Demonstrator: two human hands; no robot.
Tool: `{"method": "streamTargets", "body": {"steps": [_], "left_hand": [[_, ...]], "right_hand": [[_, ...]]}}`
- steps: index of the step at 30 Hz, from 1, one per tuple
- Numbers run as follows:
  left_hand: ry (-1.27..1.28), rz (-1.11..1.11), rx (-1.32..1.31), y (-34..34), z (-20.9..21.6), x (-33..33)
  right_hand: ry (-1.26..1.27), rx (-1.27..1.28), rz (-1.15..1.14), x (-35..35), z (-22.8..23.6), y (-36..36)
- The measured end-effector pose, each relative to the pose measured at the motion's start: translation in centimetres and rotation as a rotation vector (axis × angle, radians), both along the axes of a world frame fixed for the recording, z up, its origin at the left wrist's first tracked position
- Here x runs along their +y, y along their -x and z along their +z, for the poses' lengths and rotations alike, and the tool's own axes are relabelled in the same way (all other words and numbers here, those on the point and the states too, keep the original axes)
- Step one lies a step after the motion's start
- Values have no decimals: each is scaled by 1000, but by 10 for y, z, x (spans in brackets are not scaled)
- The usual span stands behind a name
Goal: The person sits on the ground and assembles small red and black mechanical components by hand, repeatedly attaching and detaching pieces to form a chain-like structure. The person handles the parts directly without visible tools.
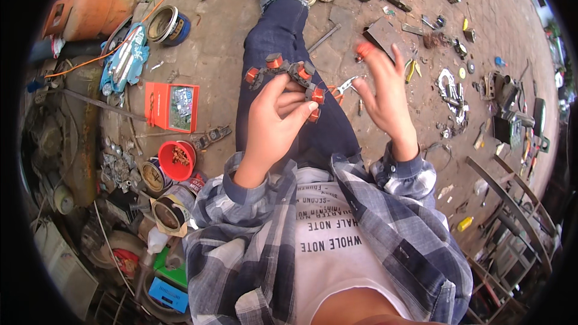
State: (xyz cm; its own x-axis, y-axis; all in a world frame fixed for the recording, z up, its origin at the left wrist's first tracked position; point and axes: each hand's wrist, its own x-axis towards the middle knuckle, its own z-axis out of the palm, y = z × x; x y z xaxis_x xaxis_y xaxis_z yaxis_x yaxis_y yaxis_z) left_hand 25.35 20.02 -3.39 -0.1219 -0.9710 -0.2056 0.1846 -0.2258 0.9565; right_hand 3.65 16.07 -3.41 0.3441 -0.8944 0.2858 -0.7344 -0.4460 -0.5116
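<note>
My left hand (280, 117) is closed on a motor stator (299, 72), a dark curved piece with several red wire coils along it. It is held above my outstretched legs, and my fingers hide part of it. To the right, my right hand (385, 93) is raised with its fingers apart. A small red piece (363, 50) shows at its fingertips, blurred; I cannot tell whether it is touched or lies behind. Beneath this hand, pliers with orange handles (344, 86) lie beside my leg.
At left stand a red bowl (177, 160) with copper-coloured scraps, an open red box (172, 106) and a tin can (169, 26). An orange gas cylinder (90, 15) lies farther off. Yellow-handled pliers (412, 70) and scattered metal parts cover the right floor, near a curved metal frame (512, 210).
</note>
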Motion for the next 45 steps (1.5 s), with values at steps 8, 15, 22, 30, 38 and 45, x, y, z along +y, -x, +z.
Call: {"method": "streamTargets", "body": {"steps": [8,15,22,30,38,45], "left_hand": [[42,146,-78,-2,2,-9],[66,-44,-163,8,-1,-3],[76,9,-91,-1,5,-6],[18,13,57,15,9,-6],[-168,45,354,4,11,-15],[-155,9,278,10,-2,-7]], "right_hand": [[-612,-503,553,38,4,15],[-315,-1170,298,12,21,-11],[-146,-133,150,12,5,-11],[-335,-579,219,11,22,-22],[-331,-431,303,18,18,-21],[-581,-913,310,19,30,-22]]}}
